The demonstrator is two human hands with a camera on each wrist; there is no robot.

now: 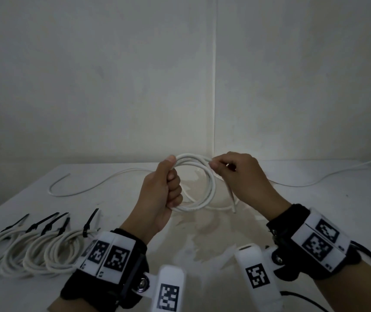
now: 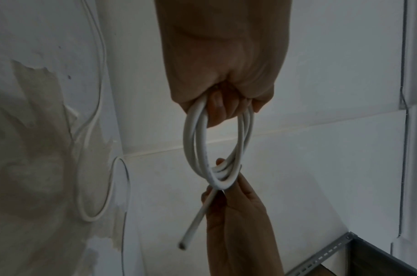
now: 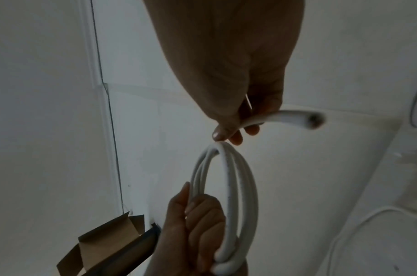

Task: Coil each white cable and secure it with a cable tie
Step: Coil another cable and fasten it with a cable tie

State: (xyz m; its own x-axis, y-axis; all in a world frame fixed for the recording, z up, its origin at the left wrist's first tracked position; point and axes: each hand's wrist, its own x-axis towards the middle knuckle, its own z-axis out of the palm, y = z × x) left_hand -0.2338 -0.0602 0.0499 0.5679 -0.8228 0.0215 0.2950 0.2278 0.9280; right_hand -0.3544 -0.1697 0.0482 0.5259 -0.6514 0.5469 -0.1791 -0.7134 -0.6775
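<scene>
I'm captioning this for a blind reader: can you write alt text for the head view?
Two hands hold a coiled white cable above a white table: the left hand grips its side, the right hand pinches its top. Tied coils lie at left.

Left front: tied coils point(image 1: 34, 251) with upright black cable ties point(image 1: 91, 219) crowd the table point(image 1: 315, 199) edge.
Far side: loose cables point(image 1: 94, 185) trail across.
Centre: bare tabletop under the raised hands.

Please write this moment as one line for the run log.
stage: coiling | left hand: grips white cable coil | right hand: pinches the coil's free end | tied coils: on table, left | tie: not yet on
</scene>
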